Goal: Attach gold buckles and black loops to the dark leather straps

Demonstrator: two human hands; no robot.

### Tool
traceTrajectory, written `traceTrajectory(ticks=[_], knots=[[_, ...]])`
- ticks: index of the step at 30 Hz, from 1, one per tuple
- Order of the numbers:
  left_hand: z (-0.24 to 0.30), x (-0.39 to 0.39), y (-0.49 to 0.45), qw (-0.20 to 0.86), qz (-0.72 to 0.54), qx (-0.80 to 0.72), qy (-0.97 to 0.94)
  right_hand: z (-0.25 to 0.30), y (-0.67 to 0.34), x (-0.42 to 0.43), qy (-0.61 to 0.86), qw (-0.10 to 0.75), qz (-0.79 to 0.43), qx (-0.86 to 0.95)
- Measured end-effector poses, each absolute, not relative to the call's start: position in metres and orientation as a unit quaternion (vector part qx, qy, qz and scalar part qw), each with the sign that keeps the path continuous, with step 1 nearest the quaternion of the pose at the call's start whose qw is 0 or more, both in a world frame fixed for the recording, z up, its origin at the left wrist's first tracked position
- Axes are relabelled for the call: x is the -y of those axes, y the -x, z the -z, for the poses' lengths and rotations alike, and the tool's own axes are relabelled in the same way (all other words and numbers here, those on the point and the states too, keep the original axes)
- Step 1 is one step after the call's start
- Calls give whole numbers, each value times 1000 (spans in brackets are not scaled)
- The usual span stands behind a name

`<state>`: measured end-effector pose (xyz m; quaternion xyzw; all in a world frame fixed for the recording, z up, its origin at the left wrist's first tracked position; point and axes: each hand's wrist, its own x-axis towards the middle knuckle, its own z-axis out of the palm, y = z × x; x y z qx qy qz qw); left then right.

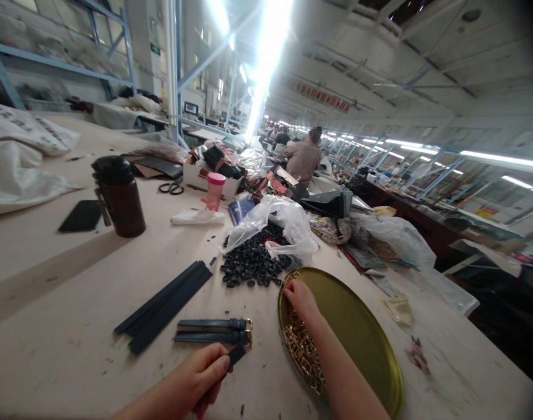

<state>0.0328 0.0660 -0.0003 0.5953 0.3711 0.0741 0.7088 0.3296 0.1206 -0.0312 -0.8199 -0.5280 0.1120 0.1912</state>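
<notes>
My left hand (211, 373) is closed around a dark strap (236, 354), whose end sticks out past the thumb. Just beyond it lie two dark watch straps (211, 331) side by side, each with a gold buckle at its right end. Over the far left rim of a round gold tray (358, 326), my right hand (300, 296) has its fingers pinched together among small gold buckles (301, 347). Whatever is between those fingertips is hidden. Several flat dark strips (165, 306) lie stacked to the left. A heap of small black loops (253, 259) spills from a clear plastic bag (275, 219).
A dark lidded bottle (119, 198) and a phone (81, 216) stand and lie at the left. Scissors (171, 188), a pink-lidded cup (214, 191) and piled materials (327, 204) fill the table's back. A person (303, 157) is farther off, facing away.
</notes>
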Motion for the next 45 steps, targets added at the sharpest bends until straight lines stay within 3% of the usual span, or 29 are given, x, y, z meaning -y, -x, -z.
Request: traceTrajectory(ticks=[9, 14, 19, 24, 32, 38, 45], knots=[[-16, -43, -31, 702, -95, -381, -594, 22, -326, -122, 808, 251, -123, 519], [-15, -44, -23, 656, -133, -404, -624, 8, -308, -103, 761, 335, -149, 535], [-34, -57, -33, 533, -213, -411, -708, -7, -239, -58, 665, 417, -284, 550], [-42, -59, -41, 428, -257, -412, -762, -13, -174, -23, 543, 567, -436, 441], [-32, -47, -26, 414, -242, -422, -769, 2, -156, -23, 566, 531, -462, 430], [-27, -62, -26, 519, -203, -459, -692, 4, -167, -5, 545, 432, -531, 484], [-28, -56, -29, 656, -150, -435, -599, 10, -170, 1, 518, 522, -491, 468]])
